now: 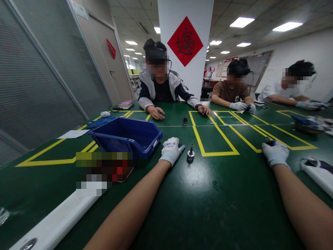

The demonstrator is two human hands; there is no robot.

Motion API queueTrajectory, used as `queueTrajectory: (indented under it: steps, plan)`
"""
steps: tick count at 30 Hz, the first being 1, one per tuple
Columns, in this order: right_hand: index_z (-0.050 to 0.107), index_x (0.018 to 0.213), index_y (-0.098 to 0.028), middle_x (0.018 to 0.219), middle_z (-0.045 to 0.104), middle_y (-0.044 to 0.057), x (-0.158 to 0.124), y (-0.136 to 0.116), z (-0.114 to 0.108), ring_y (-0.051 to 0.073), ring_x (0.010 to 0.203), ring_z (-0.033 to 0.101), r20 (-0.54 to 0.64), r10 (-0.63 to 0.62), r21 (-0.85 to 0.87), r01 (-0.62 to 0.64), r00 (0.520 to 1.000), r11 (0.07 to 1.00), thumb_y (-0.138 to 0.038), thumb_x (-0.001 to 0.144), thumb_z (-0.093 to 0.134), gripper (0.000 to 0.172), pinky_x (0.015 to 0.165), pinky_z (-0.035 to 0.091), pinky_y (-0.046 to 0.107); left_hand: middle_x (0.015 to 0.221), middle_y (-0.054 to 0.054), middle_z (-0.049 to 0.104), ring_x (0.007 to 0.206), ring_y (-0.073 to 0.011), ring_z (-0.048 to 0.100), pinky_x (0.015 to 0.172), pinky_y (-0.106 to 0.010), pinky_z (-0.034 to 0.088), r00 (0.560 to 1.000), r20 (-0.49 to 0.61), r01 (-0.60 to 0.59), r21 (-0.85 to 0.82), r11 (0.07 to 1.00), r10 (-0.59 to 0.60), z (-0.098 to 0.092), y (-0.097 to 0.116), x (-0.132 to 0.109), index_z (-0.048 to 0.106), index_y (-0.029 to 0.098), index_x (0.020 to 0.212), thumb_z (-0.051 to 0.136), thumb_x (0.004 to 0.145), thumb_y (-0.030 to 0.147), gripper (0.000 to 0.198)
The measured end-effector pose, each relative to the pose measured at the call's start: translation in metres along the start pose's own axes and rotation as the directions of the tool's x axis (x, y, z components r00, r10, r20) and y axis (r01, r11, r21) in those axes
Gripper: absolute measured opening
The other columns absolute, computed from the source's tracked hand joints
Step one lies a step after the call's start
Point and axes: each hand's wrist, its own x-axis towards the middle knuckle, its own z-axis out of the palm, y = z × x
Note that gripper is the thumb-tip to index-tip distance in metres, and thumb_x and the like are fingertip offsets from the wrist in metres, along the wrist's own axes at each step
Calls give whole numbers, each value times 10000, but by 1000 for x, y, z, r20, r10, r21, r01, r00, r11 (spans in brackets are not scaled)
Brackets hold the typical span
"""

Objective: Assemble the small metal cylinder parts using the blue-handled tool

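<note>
My left hand (pixel 171 151), in a white and light-blue work glove, rests on the green table (pixel 208 198) beside the blue plastic bin (pixel 125 137). Its thumb sticks out to the right, apart from the other fingers, and nothing shows in it. Just right of that thumb stands a small metal part (pixel 190 155) with a round base and a narrow upright stem, not touched. Over at the right, my gloved right hand (pixel 276 152) is closed around a small dark part (pixel 270 140), mostly hidden by the fingers.
A similar dark part (pixel 185 119) stands farther back, before a person (pixel 166 86) across the table. Two more people sit at the right. Yellow tape (pixel 221 153) marks rectangles. White strips lie at left (pixel 59 211) and right (pixel 318 177). A dark tray (pixel 308 123) holds items.
</note>
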Motion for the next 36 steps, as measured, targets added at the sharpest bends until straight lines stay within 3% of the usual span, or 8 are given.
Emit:
queueTrajectory:
  steps: [3, 9, 14, 18, 22, 24, 29, 36]
  plan:
    - [567, 1127, -131, 1041, 601, 186, 4, -1, 0, 316, 965, 560, -4, 87, -52, -87, 996, 995, -577, 756, 470, 588, 820, 419, 372, 1066, -81, 545, 975, -250, 519, 832, -365, 412, 1000, 5, -10, -13, 1000, 10, -6, 0, -19, 520, 216, 967, 476, 788, 605, 431]
    - [461, 1305, -237, 1200, 562, 153, 5, -3, 3, 319, 1050, 542, 27, -66, -72, 68, 997, 995, -609, 824, 369, 615, 879, 410, 401, 1134, -74, 544, 1059, -242, 494, 886, -364, 386, 985, 24, -171, -54, 984, 172, -9, 0, -22, 514, 234, 1070, 453, 846, 503, 356]
    - [417, 1294, -94, 1118, 557, 230, 1, -8, 3, 334, 1005, 549, -18, 46, 31, -46, 999, 998, -569, 858, 295, 657, 864, 428, 428, 1221, -51, 528, 1141, -236, 449, 953, -365, 352, 961, 24, -272, -78, 959, 274, -6, -3, -18, 516, 252, 1143, 416, 881, 442, 339]
    - [418, 1265, -95, 1118, 507, 217, -6, -5, -2, 349, 1000, 526, -141, 80, 75, -70, 987, 995, -676, 748, 434, 778, 841, 435, 416, 1216, -43, 531, 1118, -225, 467, 945, -349, 366, 957, 17, -288, -103, 952, 291, -8, -1, -20, 500, 262, 1176, 419, 883, 427, 346]
    - [502, 1234, -235, 1219, 389, 153, -12, 1, -8, 304, 1052, 471, -284, -39, 80, 64, 958, 995, -645, 812, 344, 609, 886, 387, 385, 1185, -48, 541, 1103, -230, 473, 937, -346, 372, 967, 40, -248, -108, 963, 254, -12, 3, -21, 502, 260, 1164, 449, 869, 430, 344]
    - [496, 1260, -263, 1228, 377, 147, -10, 2, -9, 297, 1036, 473, -247, -38, 69, 57, 968, 996, -608, 826, 349, 573, 873, 379, 391, 1177, -48, 540, 1103, -232, 470, 935, -348, 373, 968, 54, -240, -102, 965, 246, -13, 4, -22, 511, 264, 1146, 455, 866, 433, 333]
    - [482, 1288, -200, 1116, 508, 229, 7, 0, -2, 372, 1003, 508, 41, 62, -43, -60, 997, 997, -575, 781, 447, 631, 775, 386, 463, 1153, -50, 542, 1085, -228, 471, 920, -346, 377, 965, 45, -254, -98, 962, 259, -12, 3, -21, 521, 264, 1118, 446, 868, 445, 318]
    - [439, 1310, -261, 1148, 521, 212, 7, 3, -3, 381, 1046, 517, 29, 54, -96, -51, 998, 994, -573, 735, 503, 656, 758, 374, 461, 1163, -52, 535, 1094, -231, 461, 924, -352, 371, 964, 49, -254, -107, 961, 260, -11, 1, -21, 524, 263, 1119, 438, 870, 456, 327]
